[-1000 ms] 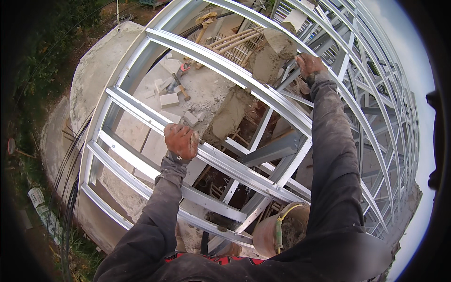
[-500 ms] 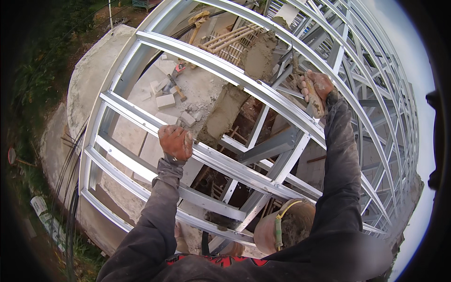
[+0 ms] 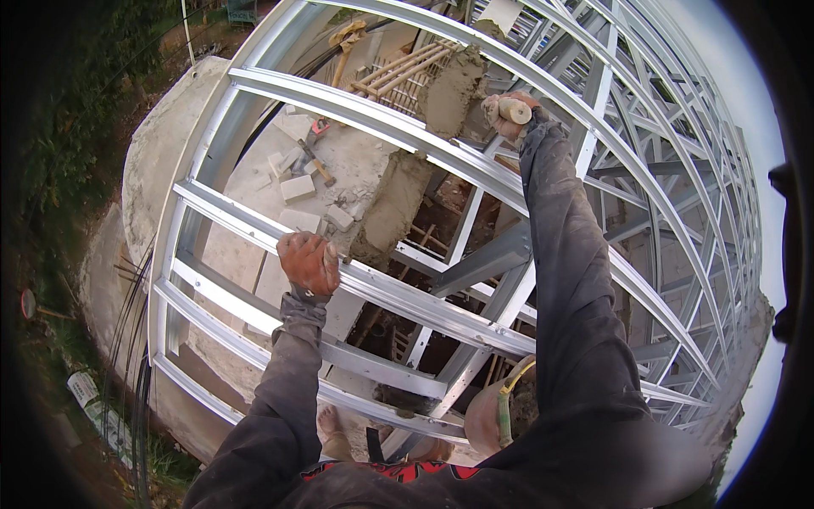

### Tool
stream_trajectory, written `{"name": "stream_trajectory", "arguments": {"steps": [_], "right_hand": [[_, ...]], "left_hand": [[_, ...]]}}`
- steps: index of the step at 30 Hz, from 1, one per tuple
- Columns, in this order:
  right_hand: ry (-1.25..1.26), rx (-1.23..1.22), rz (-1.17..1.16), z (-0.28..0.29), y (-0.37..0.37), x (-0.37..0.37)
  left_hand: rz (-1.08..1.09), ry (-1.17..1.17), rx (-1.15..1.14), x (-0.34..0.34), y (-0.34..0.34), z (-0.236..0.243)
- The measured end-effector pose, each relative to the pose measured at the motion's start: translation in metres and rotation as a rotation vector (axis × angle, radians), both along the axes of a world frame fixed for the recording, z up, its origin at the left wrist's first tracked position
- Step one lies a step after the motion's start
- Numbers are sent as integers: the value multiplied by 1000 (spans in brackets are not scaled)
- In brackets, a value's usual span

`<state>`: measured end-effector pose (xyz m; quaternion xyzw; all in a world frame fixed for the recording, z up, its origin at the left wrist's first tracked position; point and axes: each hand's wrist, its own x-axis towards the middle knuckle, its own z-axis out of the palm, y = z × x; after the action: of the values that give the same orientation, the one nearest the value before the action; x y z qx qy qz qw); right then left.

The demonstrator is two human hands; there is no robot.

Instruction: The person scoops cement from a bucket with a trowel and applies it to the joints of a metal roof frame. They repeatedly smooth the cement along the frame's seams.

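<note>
My left hand (image 3: 309, 264) is closed around a silver metal batten (image 3: 415, 307) of the roof frame. Farther ahead and to the right, my right hand (image 3: 507, 117) grips a trowel by its round wooden handle (image 3: 515, 111), whose butt end faces me. The trowel's blade is mostly hidden beyond the hand. Just left of that hand, wet grey mortar (image 3: 449, 97) lies on top of a wall. A second stretch of mortar (image 3: 390, 208) covers the wall between two battens, close to my left hand.
A bucket (image 3: 489, 416) with a yellow-green handle stands by my right arm. Below the frame, a hammer (image 3: 319, 164) lies among broken white blocks (image 3: 297, 188) on a concrete slab. Metal trusses (image 3: 678, 178) rise at right. Black cables (image 3: 140, 382) hang at left, beyond the frame's edge.
My right hand has moved left and slightly forward with the trowel, toward the farther mortar, and turned so the handle's end shows. My left hand keeps its grip on the batten.
</note>
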<state>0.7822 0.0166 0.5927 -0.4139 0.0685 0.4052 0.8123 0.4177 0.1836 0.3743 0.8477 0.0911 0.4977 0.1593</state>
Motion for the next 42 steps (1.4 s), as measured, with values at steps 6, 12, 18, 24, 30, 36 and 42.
{"name": "stream_trajectory", "arguments": {"steps": [6, 12, 18, 24, 30, 36, 42], "right_hand": [[-120, 132, -148, -2, -15, 38], [-554, -554, 286, 38, -72, -53], [-1568, -1344, 266, 68, -73, -109], [-2377, -1823, 451, 90, -6, -116], [-2793, -2157, 476, 100, 45, -84], [-2708, -2509, 745, 90, 82, -70], [-2719, -2455, 549, 102, 91, -82]], "left_hand": [[-1, -22, 25, 0, 2, -1], [-11, -102, -43, 0, 1, 0], [-28, -118, -56, -4, 4, 3], [-33, -94, -83, -6, 5, 1], [-37, -98, -123, -6, 5, -5], [-57, -76, -111, -6, 6, -10], [-56, -68, -117, -5, 6, -13]]}}
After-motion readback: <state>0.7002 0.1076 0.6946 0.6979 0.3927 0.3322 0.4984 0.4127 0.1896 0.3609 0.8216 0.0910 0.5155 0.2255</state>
